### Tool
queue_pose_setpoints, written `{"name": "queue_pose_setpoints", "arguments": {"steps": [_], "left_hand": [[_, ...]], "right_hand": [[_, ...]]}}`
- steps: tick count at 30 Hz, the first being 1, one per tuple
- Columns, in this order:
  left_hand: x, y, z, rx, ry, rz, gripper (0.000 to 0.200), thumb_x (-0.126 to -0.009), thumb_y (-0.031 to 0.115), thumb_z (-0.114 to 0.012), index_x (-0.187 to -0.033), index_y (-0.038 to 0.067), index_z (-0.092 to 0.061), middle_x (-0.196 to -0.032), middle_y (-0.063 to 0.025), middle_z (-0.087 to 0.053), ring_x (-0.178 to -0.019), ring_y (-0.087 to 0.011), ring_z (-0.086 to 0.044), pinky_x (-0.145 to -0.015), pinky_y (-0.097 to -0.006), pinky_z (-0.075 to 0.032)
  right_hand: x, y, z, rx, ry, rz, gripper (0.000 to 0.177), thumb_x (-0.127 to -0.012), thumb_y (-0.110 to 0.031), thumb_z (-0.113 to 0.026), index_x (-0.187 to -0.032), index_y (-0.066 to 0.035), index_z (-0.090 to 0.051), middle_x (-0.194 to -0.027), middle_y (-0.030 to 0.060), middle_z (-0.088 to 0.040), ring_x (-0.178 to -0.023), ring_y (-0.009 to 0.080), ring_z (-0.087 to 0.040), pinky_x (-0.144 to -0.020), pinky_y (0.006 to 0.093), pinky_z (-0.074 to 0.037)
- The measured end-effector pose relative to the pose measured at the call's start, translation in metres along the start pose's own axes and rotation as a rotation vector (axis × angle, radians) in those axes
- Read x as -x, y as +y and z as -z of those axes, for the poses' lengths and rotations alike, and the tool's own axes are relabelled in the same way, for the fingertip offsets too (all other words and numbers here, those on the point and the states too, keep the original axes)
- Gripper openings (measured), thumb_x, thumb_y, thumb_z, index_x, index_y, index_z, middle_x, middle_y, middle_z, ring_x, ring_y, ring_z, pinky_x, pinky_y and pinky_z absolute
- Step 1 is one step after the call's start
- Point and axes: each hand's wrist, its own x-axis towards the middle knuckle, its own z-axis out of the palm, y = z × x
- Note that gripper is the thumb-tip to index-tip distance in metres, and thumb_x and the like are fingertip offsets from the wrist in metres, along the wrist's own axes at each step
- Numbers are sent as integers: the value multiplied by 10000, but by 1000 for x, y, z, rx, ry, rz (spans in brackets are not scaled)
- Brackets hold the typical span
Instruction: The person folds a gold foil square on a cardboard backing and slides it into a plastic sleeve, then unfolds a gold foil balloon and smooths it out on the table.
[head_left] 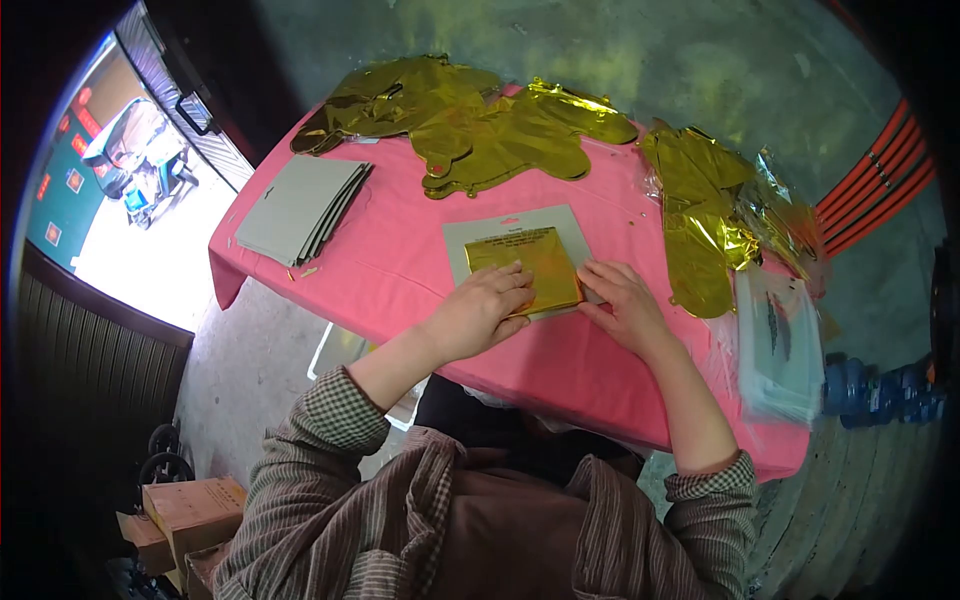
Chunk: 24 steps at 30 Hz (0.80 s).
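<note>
A folded sheet of gold foil (555, 283), apparently a flattened foil balloon, lies on a grey card (457, 238) with a punched hanging slot. Dark printed text runs along the foil's top edge. My left hand (487, 305) rests on the foil's left part, fingers laid flat across it. At the right edge of foil and card is my right hand (625, 303), its thumb and fingers apart and touching that edge. Both hands are open. Parts of the foil and of the card's lower side are hidden under my fingers.
A pink cloth (400, 270) covers the table. Stacked grey cards (300, 210) lie at left. Unfolded gold foil balloons (500, 150) spread along the back, with more gold foil (695, 220) at right. Clear plastic bags (780, 345) sit at the right edge. Cardboard boxes (195, 510) stand on the floor.
</note>
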Motion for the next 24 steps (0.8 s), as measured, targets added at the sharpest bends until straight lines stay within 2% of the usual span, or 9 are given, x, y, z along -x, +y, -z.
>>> {"name": "queue_pose_setpoints", "arguments": {"steps": [2,4,7,10,17,19,24], "left_hand": [[0,5,0,-52,-5,40,328,-811,156,-652,-1099,9,-601,-1245,-167,-554,-1216,-335,-485,-1009,-448,-385],[0,3,-3,-54,-17,46,319,-820,155,-642,-1102,11,-600,-1249,-165,-554,-1220,-330,-483,-1008,-454,-383],[-1,2,-3,-60,-29,51,301,-829,149,-631,-1098,16,-603,-1245,-158,-561,-1220,-323,-488,-1008,-458,-382],[-1,1,-3,-46,-13,42,286,-818,129,-640,-1080,16,-615,-1218,-151,-581,-1208,-323,-499,-1000,-450,-391],[-1,-4,-1,80,64,-1,245,-765,59,-683,-1003,6,-656,-1127,-148,-630,-1141,-337,-548,-943,-415,-448],[0,-3,-1,96,70,7,242,-763,58,-684,-999,7,-658,-1127,-148,-630,-1133,-334,-552,-942,-413,-449],[-1,-6,-2,110,61,30,192,-785,104,-663,-962,30,-669,-1115,-119,-632,-1146,-302,-544,-948,-398,-430]], "right_hand": [[-3,0,1,1,3,12,496,-769,-178,-706,-1227,-47,-567,-1269,134,-541,-1180,323,-470,-998,405,-382],[-5,2,0,22,52,46,480,-759,-219,-715,-1197,-73,-582,-1193,81,-577,-1102,276,-504,-935,402,-399],[-8,2,-1,37,61,57,452,-748,-229,-725,-1164,-97,-606,-1118,50,-591,-1064,257,-513,-896,390,-405],[-9,-2,3,13,37,31,442,-727,-187,-734,-1139,-66,-629,-1093,76,-592,-1035,282,-519,-895,378,-411],[-8,10,4,-81,3,8,398,-716,-144,-735,-1096,-60,-651,-1081,74,-596,-1039,273,-522,-898,365,-408],[-10,16,3,-216,45,34,370,-728,-102,-716,-1085,-37,-644,-1073,77,-599,-1038,271,-525,-907,363,-411],[-10,26,-4,-255,39,39,337,-734,-62,-700,-1062,-17,-637,-1087,89,-598,-1048,273,-527,-902,353,-425]]}}
